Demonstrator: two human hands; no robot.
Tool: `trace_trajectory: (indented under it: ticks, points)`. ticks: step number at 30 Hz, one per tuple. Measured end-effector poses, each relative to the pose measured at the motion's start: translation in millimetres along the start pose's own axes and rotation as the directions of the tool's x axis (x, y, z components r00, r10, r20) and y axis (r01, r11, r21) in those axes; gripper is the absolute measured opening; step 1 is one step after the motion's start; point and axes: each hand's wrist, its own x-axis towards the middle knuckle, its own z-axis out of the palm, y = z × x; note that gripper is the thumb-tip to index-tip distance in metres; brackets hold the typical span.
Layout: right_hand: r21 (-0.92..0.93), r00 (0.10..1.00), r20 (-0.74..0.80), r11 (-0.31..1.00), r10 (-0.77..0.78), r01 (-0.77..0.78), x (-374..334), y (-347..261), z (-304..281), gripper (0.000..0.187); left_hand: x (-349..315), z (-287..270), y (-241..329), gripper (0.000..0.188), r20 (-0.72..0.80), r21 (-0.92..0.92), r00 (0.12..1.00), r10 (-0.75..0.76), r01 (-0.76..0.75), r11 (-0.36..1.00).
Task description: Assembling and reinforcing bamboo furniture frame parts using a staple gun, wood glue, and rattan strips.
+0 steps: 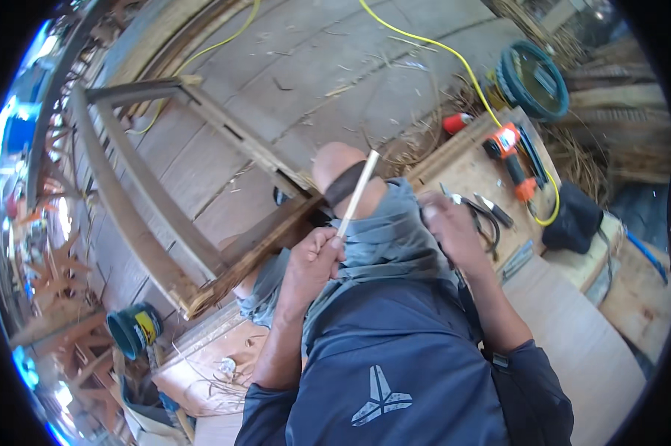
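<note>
My left hand point(314, 260) grips the lower end of a thin pale strip point(359, 192), which looks like split cane or wood. Its free end points up and away, across a dark band point(346, 184) around my bare knee. Beside my right thigh, my right hand point(456, 229) is curled and slightly blurred. Whatever its fingers may hold cannot be made out. A wooden frame point(242, 238) with curved bars leans against my left leg, and coarse fibres stick out at its near corner.
A bench board point(454, 167) at right bears an orange and black air-powered tool point(512, 160) on a yellow hose point(462, 56), black-handled hand tools point(490, 223) and a black pouch point(573, 217). Green buckets stand far right point(532, 80) and at left point(134, 331). Cane scraps litter the floor.
</note>
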Motion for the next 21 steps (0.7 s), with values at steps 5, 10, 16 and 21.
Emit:
trace_trajectory:
  ticks: [5, 10, 16, 21]
  points:
    - [-0.02, 0.886, 0.458, 0.997, 0.074, -0.072, 23.3, -44.5, 83.7, 0.035, -16.7, -20.4, 3.3, 0.017, -0.105, -0.007, 0.993, 0.053, -0.054, 0.999]
    - [0.157, 0.719, 0.682, 0.932, 0.136, -0.326, 23.5, -48.0, 126.1, 0.034, -41.3, -36.1, -2.7, 0.018, -0.135, 0.171, 0.989, 0.054, -0.03, 0.985]
    - [0.189, 0.752, 0.648, 0.93, 0.124, -0.317, 25.1, -43.7, 127.8, 0.023, -71.3, -31.7, -14.9, 0.019, -0.24, 0.388, 0.957, 0.165, -0.061, 0.92]
    - [0.182, 0.747, 0.636, 0.903, 0.195, -0.39, 24.9, -39.7, 118.7, 0.027, -88.6, -30.8, -26.4, 0.019, -0.251, 0.342, 0.968, 0.024, 0.065, 0.938]
